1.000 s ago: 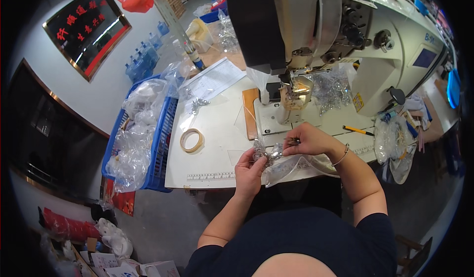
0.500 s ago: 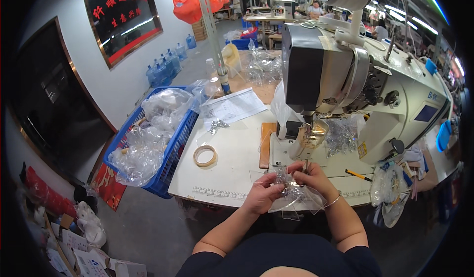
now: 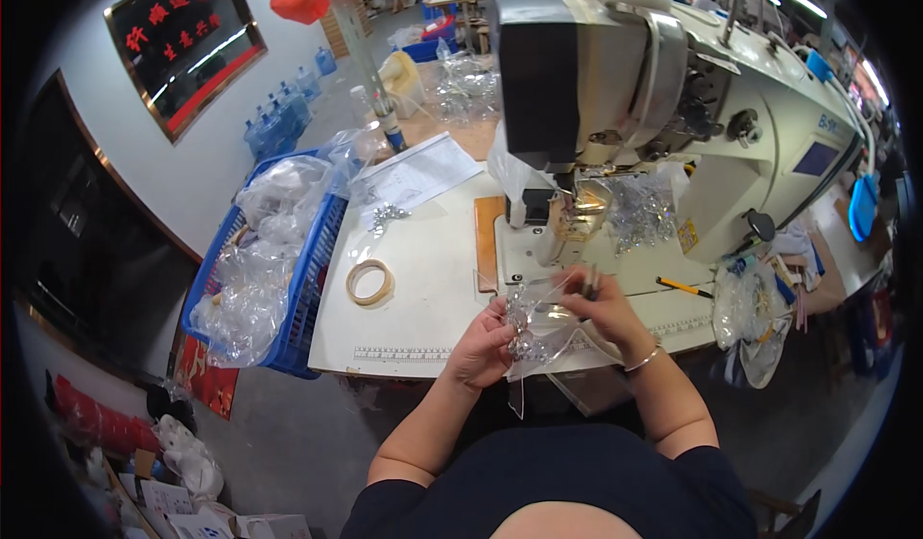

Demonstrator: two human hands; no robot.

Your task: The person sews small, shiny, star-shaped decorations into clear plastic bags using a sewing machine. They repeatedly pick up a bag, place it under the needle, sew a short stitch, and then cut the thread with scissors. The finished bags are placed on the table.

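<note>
In front of the sewing machine (image 3: 606, 77), at the table's front edge, my left hand (image 3: 481, 347) pinches a clear plastic piece with a silvery, sparkling ornament (image 3: 519, 323). Its transparent flaps hang below the fingers. To the right, my right hand (image 3: 608, 310) is raised with its fingers curled, partly smeared by motion. A small dark thing shows at those fingers, too unclear to name. Thin pale strands run between the two hands. The machine's needle area and gold-coloured post (image 3: 577, 207) stand just beyond them.
On the white table (image 3: 423, 289) lie a tape roll (image 3: 369, 282), paper sheets (image 3: 428, 172), silvery ornaments (image 3: 388, 214) and a yellow pencil-like stick (image 3: 685, 287). A blue basket (image 3: 310, 318) of clear plastic pieces stands left. More sparkling pieces (image 3: 639, 207) lie behind the machine post.
My hands have moved apart: the right has lifted off the plastic piece, while the left keeps hold of it and turns it more upright. The whole view has shifted.
</note>
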